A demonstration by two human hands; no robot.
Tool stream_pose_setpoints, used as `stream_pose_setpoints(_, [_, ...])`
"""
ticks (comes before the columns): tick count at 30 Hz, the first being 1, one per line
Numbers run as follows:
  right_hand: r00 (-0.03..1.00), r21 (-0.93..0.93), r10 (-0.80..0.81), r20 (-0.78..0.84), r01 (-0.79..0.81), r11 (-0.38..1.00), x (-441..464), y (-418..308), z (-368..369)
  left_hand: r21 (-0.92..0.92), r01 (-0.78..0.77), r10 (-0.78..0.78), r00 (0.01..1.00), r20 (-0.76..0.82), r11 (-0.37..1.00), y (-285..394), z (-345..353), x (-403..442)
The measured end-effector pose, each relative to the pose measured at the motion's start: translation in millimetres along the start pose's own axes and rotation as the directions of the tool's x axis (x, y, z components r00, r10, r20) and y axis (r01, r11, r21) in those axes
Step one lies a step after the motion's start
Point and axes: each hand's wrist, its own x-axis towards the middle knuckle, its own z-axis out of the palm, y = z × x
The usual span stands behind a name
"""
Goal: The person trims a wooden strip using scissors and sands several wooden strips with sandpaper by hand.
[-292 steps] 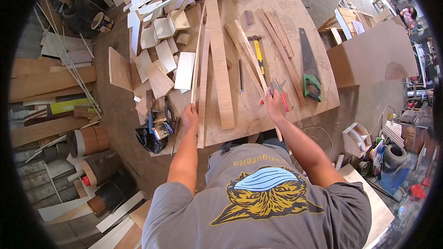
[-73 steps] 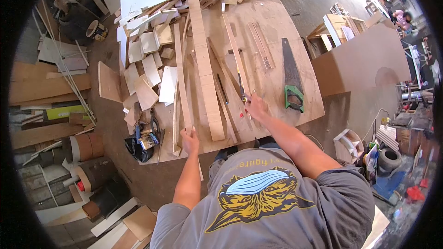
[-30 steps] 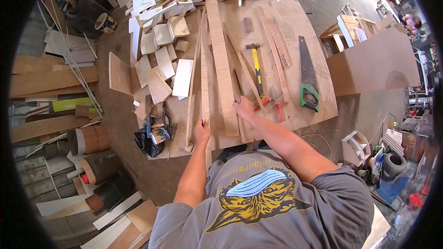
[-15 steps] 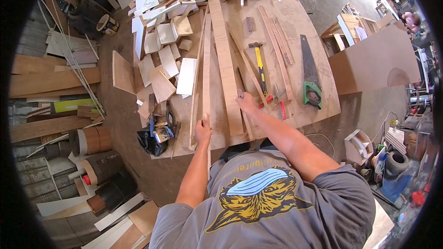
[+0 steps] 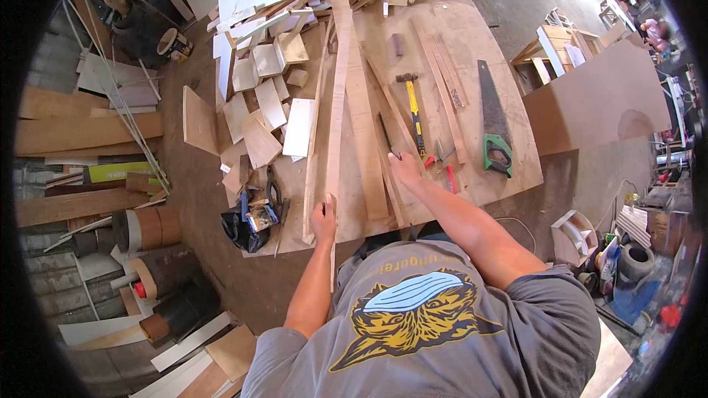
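Note:
My left hand [image 5: 323,220] is closed around the near part of a long wooden strip [image 5: 338,103]. The strip runs away from me, its far end overlapping a wider plank [image 5: 366,133] on the worktable. To the right of that plank, my right hand [image 5: 405,168] has its fingers closed at the near end of a thin dark rod-like tool [image 5: 384,129]; its exact kind is too small to tell. A yellow-handled hammer [image 5: 414,110] and red-handled pliers [image 5: 450,173] lie just beyond that hand. Another narrow strip [image 5: 317,133] rests left of the held one.
A green-handled handsaw [image 5: 496,125] lies on the right of the worktable [image 5: 479,37]. White and brown board offcuts [image 5: 258,136] are piled on the left, near a black bag [image 5: 245,232]. More timber is heaped at the far end. A large brown panel [image 5: 605,99] stands at right.
The held strip's far end has risen and now overlaps the wide plank. My right hand has shifted slightly right, away from that plank's edge. The left hand has lowered slightly.

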Motion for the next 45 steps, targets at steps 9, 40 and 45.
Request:
stream_pose_setpoints(9, [0.995,0.152,-0.101,0.016,0.097,0.984,-12,-20,-59,0.170,-0.018,-0.009,0.987,0.162,0.985,31,22,-6])
stream_pose_setpoints(40, [0.994,-0.260,-0.090,-0.056,0.073,0.963,81,35,-223,-0.011,-0.065,0.065,0.948,0.311,0.998,123,155,-67])
stream_pose_setpoints(45, [0.998,-0.421,-0.056,-0.025,0.040,0.906,92,76,-192,-0.068,-0.097,0.105,0.985,0.137,0.993,142,150,-67])
